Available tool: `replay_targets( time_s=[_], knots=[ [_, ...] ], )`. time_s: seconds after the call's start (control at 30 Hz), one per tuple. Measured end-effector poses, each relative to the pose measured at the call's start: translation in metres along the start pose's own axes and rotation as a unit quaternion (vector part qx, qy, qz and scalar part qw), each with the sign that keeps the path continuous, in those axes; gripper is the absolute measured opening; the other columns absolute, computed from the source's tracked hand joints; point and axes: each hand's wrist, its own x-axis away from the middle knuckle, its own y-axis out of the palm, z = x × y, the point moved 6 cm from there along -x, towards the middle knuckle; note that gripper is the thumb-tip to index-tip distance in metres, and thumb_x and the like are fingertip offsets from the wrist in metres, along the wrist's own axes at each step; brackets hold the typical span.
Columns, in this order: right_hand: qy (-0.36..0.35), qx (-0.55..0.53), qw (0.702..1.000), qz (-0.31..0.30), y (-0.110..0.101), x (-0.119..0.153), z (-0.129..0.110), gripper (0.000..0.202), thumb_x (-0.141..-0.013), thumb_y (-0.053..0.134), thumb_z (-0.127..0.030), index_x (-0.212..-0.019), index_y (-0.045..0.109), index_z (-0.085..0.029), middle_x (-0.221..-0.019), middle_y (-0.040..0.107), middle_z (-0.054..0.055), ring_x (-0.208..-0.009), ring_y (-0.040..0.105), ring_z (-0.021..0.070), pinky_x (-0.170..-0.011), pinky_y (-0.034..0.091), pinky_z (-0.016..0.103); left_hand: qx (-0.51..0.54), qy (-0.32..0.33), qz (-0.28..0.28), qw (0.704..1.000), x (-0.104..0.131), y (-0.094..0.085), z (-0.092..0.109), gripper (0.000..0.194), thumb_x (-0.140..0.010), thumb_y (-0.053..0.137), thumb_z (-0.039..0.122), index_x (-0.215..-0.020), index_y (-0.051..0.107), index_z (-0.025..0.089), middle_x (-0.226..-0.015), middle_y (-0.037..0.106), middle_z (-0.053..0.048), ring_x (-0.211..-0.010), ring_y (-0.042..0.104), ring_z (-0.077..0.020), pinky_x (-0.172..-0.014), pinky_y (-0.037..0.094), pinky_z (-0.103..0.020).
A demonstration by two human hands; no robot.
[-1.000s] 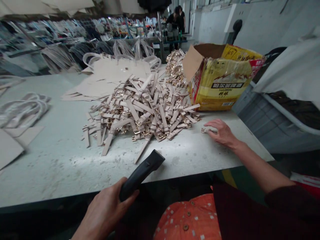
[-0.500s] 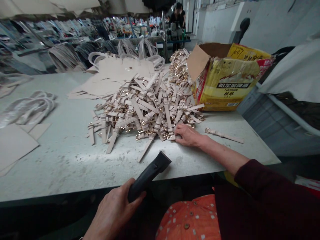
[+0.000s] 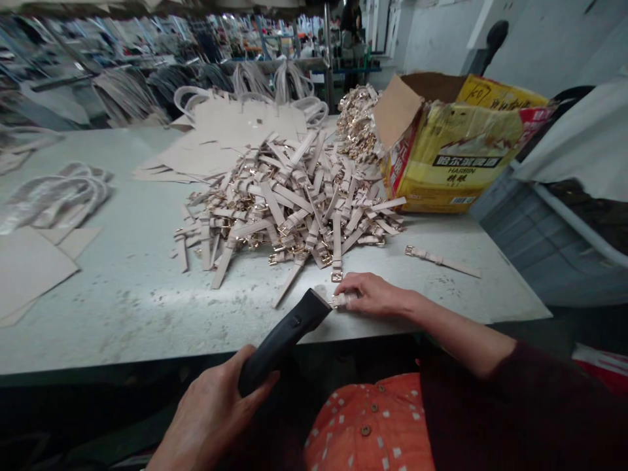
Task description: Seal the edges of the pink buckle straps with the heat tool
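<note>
My left hand point(image 3: 223, 392) is wrapped round a black handheld tool point(image 3: 284, 337) at the table's front edge. The tool's head points up and to the right. Close to its tip, my right hand point(image 3: 370, 294) grips a beige buckle strap point(image 3: 345, 299) low over the table, and much of that strap is hidden by the fingers. Behind both hands lies a large pile of beige straps with gold buckles point(image 3: 275, 203). A single strap point(image 3: 444, 261) rests apart on the right.
A yellow cardboard box point(image 3: 456, 157) stands at the back right, beside another buckle pile point(image 3: 358, 124). Flat beige pieces point(image 3: 226, 134) lie behind the main pile. Pale cords point(image 3: 63, 196) are at left on the table point(image 3: 142, 314). A grey bin point(image 3: 554, 242) borders the right side.
My right hand has drawn back from the pile's edge towards the tool, bringing a strap with it. My left hand and the tool have shifted slightly left. The camera view has shifted a little.
</note>
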Motion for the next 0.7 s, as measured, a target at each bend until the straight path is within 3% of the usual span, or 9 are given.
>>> replay_targets(
  time_s=[0.1, 0.27, 0.5, 0.7],
  knots=[
    [0.001, 0.095, 0.995, 0.012, 0.0, 0.022, 0.0, 0.031, -0.077, 0.06, -0.013, -0.106, 0.065, -0.023, -0.098, 0.057, 0.004, -0.088, 0.052, 0.0175, -0.075, 0.038, 0.027, -0.013, 0.013, -0.01, 1.0, 0.0, 0.002, 0.006, 0.029, -0.081, 0.043, 0.051, -0.088, 0.055, 0.025, -0.07, 0.065, 0.002, -0.069, 0.063, -0.0176, -0.06, 0.036, -0.024],
    [-0.029, 0.169, 0.984, 0.044, 0.002, 0.04, 0.005, 0.023, -0.084, 0.059, -0.02, -0.105, 0.065, -0.022, -0.088, 0.058, 0.006, -0.089, 0.049, 0.0198, -0.077, 0.037, 0.03, -0.039, 0.048, -0.026, 0.998, -0.007, 0.003, 0.027, 0.026, -0.081, 0.044, 0.047, -0.09, 0.056, 0.026, -0.075, 0.067, 0.0, -0.073, 0.064, -0.018, -0.061, 0.037, -0.024],
    [-0.041, 0.08, 0.985, 0.146, -0.002, 0.045, 0.021, 0.025, -0.069, 0.071, -0.014, -0.093, 0.063, -0.015, -0.086, 0.061, 0.005, -0.084, 0.052, 0.0191, -0.077, 0.041, 0.03, -0.1, 0.095, -0.047, 0.989, -0.022, -0.003, 0.054, 0.025, -0.081, 0.045, 0.042, -0.094, 0.056, 0.024, -0.081, 0.068, -0.004, -0.074, 0.064, -0.0181, -0.062, 0.037, -0.024],
    [-0.066, 0.06, 0.986, 0.143, -0.002, 0.046, 0.022, 0.014, -0.074, 0.069, -0.016, -0.088, 0.069, -0.018, -0.084, 0.061, 0.005, -0.083, 0.053, 0.0185, -0.074, 0.042, 0.029, -0.139, 0.107, -0.044, 0.984, -0.033, -0.009, 0.064, 0.026, -0.079, 0.047, 0.04, -0.096, 0.059, 0.024, -0.085, 0.069, -0.005, -0.076, 0.064, -0.0194, -0.064, 0.038, -0.027]
  ],
)
